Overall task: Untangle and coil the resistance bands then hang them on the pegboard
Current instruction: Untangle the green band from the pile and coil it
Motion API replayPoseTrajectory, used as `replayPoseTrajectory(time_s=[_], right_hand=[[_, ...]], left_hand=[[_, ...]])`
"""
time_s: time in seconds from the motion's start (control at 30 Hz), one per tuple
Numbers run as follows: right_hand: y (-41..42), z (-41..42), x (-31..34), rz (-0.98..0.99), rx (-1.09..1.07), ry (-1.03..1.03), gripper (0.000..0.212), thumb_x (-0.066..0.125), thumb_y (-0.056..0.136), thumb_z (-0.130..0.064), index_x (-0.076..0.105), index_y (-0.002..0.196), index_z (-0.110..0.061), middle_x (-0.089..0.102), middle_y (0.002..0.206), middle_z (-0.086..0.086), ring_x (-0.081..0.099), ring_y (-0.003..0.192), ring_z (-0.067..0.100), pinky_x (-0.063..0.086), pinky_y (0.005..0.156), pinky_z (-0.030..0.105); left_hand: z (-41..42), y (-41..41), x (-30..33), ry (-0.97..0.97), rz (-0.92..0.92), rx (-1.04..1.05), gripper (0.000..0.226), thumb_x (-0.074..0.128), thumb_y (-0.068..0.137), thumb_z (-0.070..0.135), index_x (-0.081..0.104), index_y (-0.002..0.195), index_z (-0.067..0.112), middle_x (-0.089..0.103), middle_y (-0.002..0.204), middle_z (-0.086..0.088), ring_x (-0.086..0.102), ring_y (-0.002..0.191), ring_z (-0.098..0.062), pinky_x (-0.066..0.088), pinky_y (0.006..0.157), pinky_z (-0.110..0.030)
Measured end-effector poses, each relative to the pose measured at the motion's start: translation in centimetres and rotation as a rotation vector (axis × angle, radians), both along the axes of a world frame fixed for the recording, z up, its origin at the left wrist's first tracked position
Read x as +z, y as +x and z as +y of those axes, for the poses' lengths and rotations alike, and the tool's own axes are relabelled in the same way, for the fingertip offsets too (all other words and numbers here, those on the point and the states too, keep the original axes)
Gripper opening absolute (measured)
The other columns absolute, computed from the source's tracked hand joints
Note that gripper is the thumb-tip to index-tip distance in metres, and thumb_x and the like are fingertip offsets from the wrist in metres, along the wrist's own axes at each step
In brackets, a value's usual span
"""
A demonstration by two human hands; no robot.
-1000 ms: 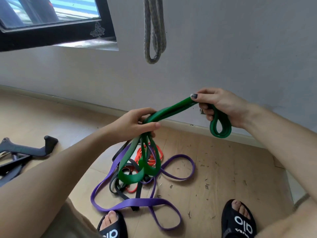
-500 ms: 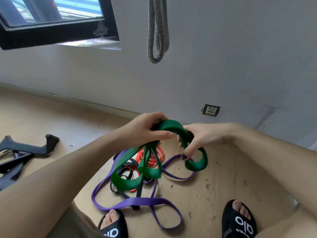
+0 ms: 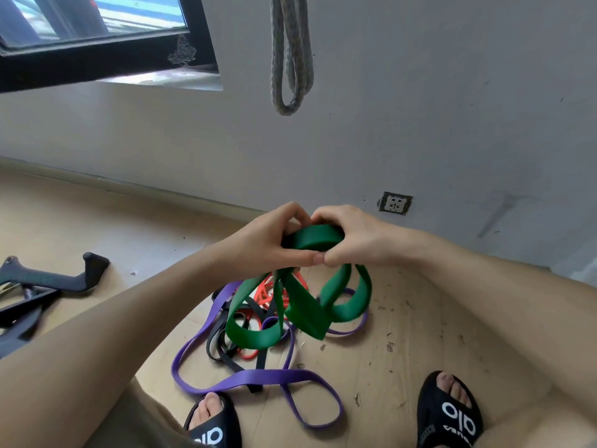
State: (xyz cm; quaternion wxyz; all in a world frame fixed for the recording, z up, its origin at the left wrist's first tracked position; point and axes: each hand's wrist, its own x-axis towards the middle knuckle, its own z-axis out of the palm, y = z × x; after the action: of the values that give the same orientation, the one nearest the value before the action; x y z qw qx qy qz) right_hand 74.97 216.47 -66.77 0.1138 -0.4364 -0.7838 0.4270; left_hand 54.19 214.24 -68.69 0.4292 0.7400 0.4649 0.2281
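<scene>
I see a pale grey wall (image 3: pixel 420 92) with a socket (image 3: pixel 394 203), a dark-framed window (image 3: pixel 106 56) upper left, and a scuffed, perhaps wooden, floor (image 3: pixel 403 334).

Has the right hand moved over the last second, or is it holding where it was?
Yes. The right hand has come down and leftward: it was up covering the wall socket, now it sits below it, meeting the left hand on the green band.

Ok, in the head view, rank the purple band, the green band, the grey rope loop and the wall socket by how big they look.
Largest to smallest as they look:
1. purple band
2. green band, held nearer the camera by both hands, so its true size is unsure
3. grey rope loop, cut off at the top edge
4. wall socket
</scene>
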Motion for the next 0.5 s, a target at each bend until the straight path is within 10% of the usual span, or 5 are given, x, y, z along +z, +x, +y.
replayPoseTrajectory(time_s=[0.5], right_hand=[[2.1, 0.9, 3.0, 0.222, -0.413, 0.216, 0.016, 0.071, 0.077, -0.009, 0.07, 0.088, -0.022, 0.063, 0.068, -0.008, 0.056, 0.06, 0.006, 0.045, 0.06, 0.025]], left_hand=[[0.9, 0.6, -1.4, 0.079, 0.006, 0.029, 0.026, 0.075, 0.093, 0.031, 0.054, 0.108, 0.025, 0.062, 0.087, -0.003, 0.068, 0.08, -0.021, 0.061, 0.076, -0.048]])
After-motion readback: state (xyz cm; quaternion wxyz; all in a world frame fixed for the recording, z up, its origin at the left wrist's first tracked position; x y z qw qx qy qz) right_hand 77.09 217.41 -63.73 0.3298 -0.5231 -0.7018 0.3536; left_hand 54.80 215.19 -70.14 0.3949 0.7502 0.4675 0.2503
